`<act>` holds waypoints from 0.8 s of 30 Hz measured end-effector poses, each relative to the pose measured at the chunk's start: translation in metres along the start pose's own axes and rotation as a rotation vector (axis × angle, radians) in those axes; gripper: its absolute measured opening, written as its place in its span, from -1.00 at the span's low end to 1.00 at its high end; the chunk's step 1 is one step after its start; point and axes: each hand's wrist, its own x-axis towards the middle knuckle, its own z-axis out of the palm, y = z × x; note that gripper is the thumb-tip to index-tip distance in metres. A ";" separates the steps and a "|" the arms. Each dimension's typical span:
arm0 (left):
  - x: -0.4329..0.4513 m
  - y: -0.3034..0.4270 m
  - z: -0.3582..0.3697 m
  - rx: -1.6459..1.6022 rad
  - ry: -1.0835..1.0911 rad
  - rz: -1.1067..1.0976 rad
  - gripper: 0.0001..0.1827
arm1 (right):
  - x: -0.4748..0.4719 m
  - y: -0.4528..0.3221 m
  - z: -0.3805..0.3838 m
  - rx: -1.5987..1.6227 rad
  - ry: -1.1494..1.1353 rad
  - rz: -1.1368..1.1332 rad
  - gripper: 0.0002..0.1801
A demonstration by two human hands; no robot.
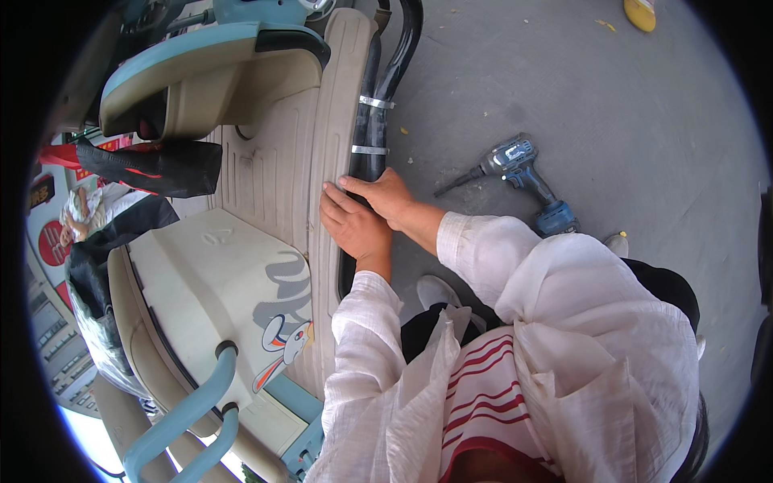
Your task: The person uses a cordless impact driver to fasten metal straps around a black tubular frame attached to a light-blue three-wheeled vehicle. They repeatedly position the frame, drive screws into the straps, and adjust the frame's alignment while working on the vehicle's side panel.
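A beige ribbed footboard edge [344,78] of a light-blue and beige scooter runs up the picture. Beside it lies a black side tube [377,130], held by silver metal straps [370,150]. My left hand [355,228] lies over the footboard edge, its fingertips on the beige plastic and its thumb hidden. Just above and right of it, my right hand [386,196] wraps the black tube, its thumb across the top and its other fingers out of sight. A blue cordless impact wrench [513,154] with a long dark socket or bit rests on the ground to the right.
Left of my hands are the beige seat base [223,259] with a rabbit decal and the ribbed floor [266,163]. A black and red bag [163,169] hangs near the front. Light-blue bars [208,383] stand at lower left. Another person's yellow shoe [640,15] shows at top right.
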 end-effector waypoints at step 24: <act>0.011 0.013 -0.021 -0.007 -0.184 -0.040 0.20 | 0.035 -0.022 -0.037 0.645 -0.446 0.022 -0.52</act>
